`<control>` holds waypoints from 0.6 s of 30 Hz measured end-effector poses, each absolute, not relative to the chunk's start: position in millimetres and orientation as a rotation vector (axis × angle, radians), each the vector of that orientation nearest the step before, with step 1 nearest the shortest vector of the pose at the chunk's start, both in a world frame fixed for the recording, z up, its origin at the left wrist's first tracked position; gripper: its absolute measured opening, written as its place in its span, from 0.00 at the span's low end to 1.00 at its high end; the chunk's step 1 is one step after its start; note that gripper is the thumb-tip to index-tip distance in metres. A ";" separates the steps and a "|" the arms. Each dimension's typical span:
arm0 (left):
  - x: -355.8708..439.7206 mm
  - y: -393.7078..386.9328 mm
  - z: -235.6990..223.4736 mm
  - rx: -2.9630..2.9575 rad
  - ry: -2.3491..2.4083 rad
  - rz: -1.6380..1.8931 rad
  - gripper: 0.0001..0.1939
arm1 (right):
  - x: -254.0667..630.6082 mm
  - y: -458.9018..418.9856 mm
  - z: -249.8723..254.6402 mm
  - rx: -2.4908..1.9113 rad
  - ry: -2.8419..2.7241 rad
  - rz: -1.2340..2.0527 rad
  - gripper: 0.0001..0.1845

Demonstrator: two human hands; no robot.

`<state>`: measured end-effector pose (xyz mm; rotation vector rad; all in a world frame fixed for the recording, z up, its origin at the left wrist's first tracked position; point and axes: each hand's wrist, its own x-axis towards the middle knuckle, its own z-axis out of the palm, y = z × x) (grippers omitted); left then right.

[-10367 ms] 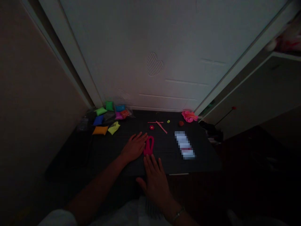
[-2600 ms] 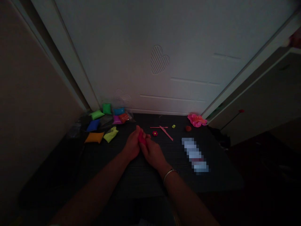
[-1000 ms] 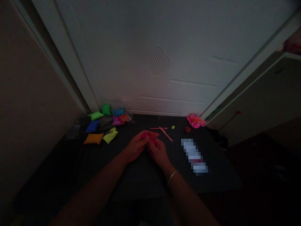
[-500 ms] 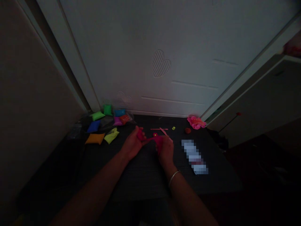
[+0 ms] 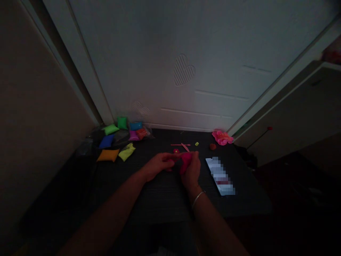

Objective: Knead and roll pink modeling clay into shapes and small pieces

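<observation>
Over the dark table, a lump of bright pink modelling clay [image 5: 185, 162] is held between my two hands. My right hand [image 5: 193, 173], with a bangle at the wrist, wraps round the larger part of it. My left hand [image 5: 157, 165] is closed on a smaller bit of the same pink clay, its thumb turned toward the right hand. Just beyond the fingers lies a small red flower shape [image 5: 176, 151] with a yellow centre. Behind it, a thin pink stick tool [image 5: 177, 145] and a pink plastic knife [image 5: 185, 147] lie crossed.
At the left are several coloured clay packets, among them an orange one [image 5: 108, 155] and a yellow one [image 5: 127, 152]. A phone [image 5: 220, 176] lies to the right. Farther back are a yellow bit [image 5: 196, 144], a brownish-red lump [image 5: 212, 146] and a pink flower [image 5: 222, 137] near the white panel.
The pink clay was stretched in a strand between my hands. My left hand has moved right and slightly nearer, and the hands are now close together.
</observation>
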<state>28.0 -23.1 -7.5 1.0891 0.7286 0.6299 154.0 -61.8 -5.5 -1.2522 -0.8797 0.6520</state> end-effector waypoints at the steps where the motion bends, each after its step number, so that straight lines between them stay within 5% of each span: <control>1: 27.6 -23.6 -6.7 1.138 0.764 0.593 0.14 | 154.0 -60.8 -7.1 -1.216 -0.810 0.735 0.27; 8: 24.5 -17.0 -2.0 0.697 0.752 0.891 0.06 | 153.6 -56.4 -9.2 -0.897 -0.568 0.974 0.21; 18: 20.0 -5.7 0.7 0.290 0.623 1.088 0.08 | 157.0 -55.3 -4.9 -0.764 -0.446 1.220 0.14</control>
